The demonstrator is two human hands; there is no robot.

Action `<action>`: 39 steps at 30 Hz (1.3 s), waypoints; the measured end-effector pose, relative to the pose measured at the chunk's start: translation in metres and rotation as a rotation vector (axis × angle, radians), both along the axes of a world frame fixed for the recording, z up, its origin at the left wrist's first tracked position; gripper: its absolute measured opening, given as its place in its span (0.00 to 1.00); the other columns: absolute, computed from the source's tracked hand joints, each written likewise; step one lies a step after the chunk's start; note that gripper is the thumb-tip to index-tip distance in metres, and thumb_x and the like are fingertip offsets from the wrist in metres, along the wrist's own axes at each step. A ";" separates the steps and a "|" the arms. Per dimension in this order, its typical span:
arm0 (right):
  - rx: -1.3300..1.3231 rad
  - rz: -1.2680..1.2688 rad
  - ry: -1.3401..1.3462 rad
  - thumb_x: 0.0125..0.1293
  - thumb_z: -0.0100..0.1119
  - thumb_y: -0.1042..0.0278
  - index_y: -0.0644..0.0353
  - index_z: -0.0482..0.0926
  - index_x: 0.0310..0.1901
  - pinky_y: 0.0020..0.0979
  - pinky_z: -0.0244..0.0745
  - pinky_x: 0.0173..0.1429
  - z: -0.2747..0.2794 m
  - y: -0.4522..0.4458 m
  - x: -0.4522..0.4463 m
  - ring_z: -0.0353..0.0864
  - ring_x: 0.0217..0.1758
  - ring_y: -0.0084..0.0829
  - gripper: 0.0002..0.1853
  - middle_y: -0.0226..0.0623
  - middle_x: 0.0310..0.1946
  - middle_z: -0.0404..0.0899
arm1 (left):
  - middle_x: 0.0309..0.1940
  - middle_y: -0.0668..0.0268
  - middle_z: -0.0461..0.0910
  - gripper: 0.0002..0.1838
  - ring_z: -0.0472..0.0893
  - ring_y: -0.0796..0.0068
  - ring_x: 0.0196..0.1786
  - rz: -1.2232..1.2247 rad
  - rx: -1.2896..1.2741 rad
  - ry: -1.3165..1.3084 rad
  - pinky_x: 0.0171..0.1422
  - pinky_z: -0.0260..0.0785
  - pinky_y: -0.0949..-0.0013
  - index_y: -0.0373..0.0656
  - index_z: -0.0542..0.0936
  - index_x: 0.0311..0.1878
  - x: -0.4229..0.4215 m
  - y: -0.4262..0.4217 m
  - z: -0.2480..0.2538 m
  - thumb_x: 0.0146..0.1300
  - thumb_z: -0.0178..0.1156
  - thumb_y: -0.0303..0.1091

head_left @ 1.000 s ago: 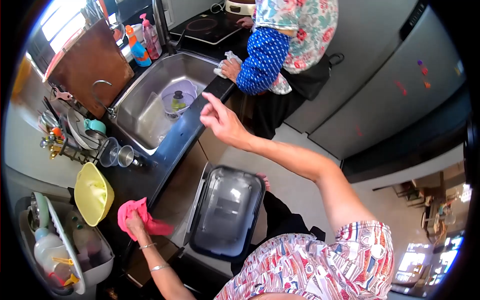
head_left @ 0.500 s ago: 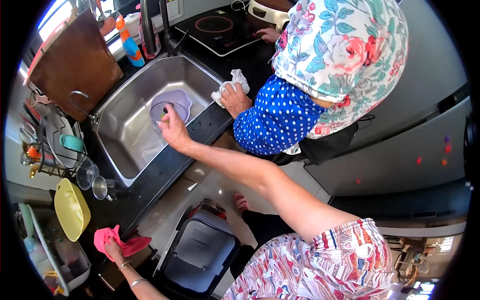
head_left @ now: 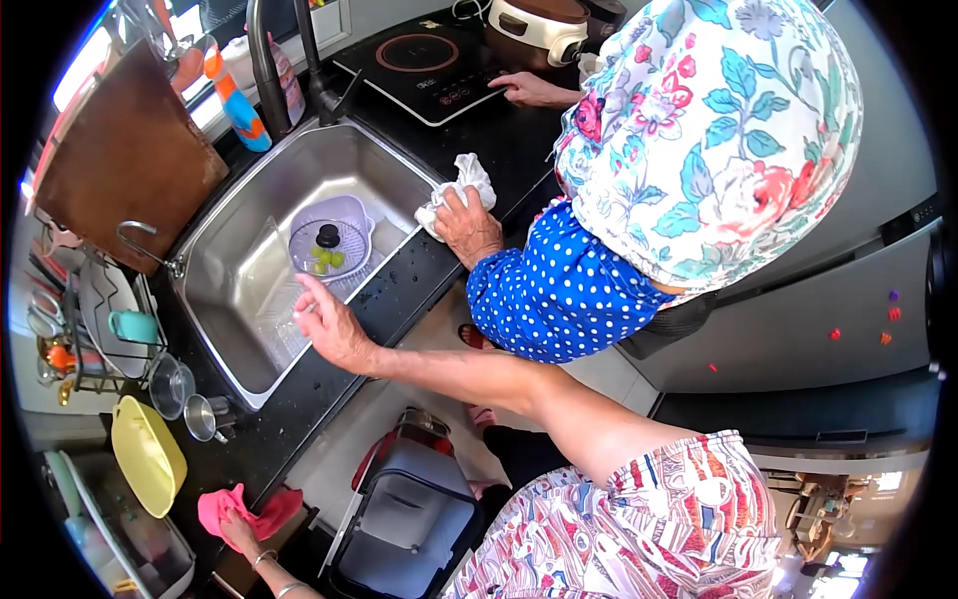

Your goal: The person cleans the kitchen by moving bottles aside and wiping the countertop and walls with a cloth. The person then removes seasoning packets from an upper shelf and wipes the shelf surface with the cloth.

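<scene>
My left hand (head_left: 237, 529) grips a bright pink cloth (head_left: 267, 511) on the counter at the lower left. My right hand (head_left: 334, 329) is over the sink's front edge, fingers apart, holding nothing. Past its fingertips, inside the steel sink (head_left: 232, 329), sits a lilac basket (head_left: 349, 217). A clear round piece with a black knob (head_left: 327, 236) lies in the basket, with several small green pieces (head_left: 324, 260) showing there. A clear ridged sheet or tray (head_left: 277, 299) leans beside it; its kind is hard to tell.
A co-worker in a blue dotted sleeve (head_left: 559, 285) stands at the right, one hand (head_left: 469, 228) on a white cloth (head_left: 464, 188), the other (head_left: 534, 90) at the cooktop (head_left: 424, 65). A yellow basin (head_left: 148, 457), metal cup (head_left: 203, 419) and grey bin (head_left: 409, 529) are near.
My right hand has drawn back from over the lilac basket toward the sink's front edge, uncovering the black knob and green pieces. My left hand stays on the pink cloth.
</scene>
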State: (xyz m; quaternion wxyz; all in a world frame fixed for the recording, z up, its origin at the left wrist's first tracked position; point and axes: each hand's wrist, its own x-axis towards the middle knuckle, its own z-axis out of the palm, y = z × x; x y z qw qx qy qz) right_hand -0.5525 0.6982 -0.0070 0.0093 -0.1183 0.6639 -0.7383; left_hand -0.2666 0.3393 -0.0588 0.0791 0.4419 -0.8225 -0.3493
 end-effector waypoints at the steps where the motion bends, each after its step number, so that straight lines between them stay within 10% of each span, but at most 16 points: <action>1: -0.012 0.022 0.005 0.59 0.52 0.73 0.64 0.59 0.62 0.34 0.70 0.46 0.002 0.000 0.005 0.75 0.37 0.37 0.28 0.41 0.35 0.73 | 0.27 0.59 0.75 0.19 0.73 0.68 0.29 -0.004 -0.035 0.017 0.34 0.66 0.64 0.22 0.73 0.38 -0.001 -0.002 -0.002 0.62 0.48 0.36; 4: 0.005 0.041 -0.007 0.60 0.49 0.75 0.60 0.58 0.63 0.28 0.73 0.36 0.000 -0.005 0.014 0.76 0.28 0.25 0.28 0.36 0.34 0.72 | 0.28 0.59 0.76 0.19 0.73 0.69 0.29 -0.017 -0.137 0.069 0.33 0.66 0.64 0.22 0.73 0.38 0.002 -0.007 -0.013 0.62 0.48 0.36; 12: -0.029 0.127 -0.049 0.63 0.47 0.70 0.61 0.58 0.61 0.35 0.72 0.38 0.023 -0.017 0.035 0.76 0.27 0.33 0.25 0.40 0.30 0.74 | 0.29 0.58 0.77 0.19 0.75 0.69 0.31 0.017 -0.005 -0.010 0.36 0.67 0.65 0.22 0.73 0.41 0.032 -0.065 -0.070 0.63 0.48 0.36; 16: -0.048 0.025 0.009 0.64 0.46 0.69 0.61 0.58 0.61 0.37 0.72 0.39 0.036 -0.031 0.011 0.76 0.30 0.38 0.24 0.41 0.29 0.73 | 0.31 0.60 0.77 0.19 0.75 0.70 0.32 -0.231 -0.015 0.196 0.37 0.68 0.67 0.24 0.74 0.42 0.010 -0.016 -0.017 0.64 0.49 0.36; 21: 0.117 -0.848 0.566 0.66 0.43 0.65 0.65 0.65 0.53 0.44 0.70 0.45 0.059 -0.032 -0.140 0.75 0.40 0.52 0.17 0.53 0.38 0.76 | 0.30 0.57 0.77 0.20 0.75 0.68 0.31 -0.013 -0.100 -0.021 0.36 0.67 0.67 0.23 0.73 0.41 0.002 -0.003 -0.008 0.63 0.51 0.37; 27: 0.471 -0.862 0.036 0.65 0.44 0.66 0.57 0.61 0.55 0.48 0.70 0.49 0.121 0.059 -0.237 0.74 0.47 0.53 0.18 0.51 0.49 0.67 | 0.42 0.44 0.78 0.22 0.78 0.54 0.42 0.005 -0.133 -0.132 0.48 0.67 0.59 0.22 0.72 0.47 0.012 -0.021 -0.030 0.65 0.50 0.38; 39: 0.953 -1.162 -0.162 0.59 0.50 0.68 0.43 0.72 0.55 0.44 0.69 0.55 0.036 0.256 -0.322 0.71 0.51 0.48 0.20 0.48 0.51 0.64 | 0.43 0.47 0.76 0.22 0.76 0.59 0.46 0.005 -0.232 0.029 0.51 0.66 0.64 0.25 0.71 0.48 0.029 -0.003 -0.025 0.64 0.49 0.39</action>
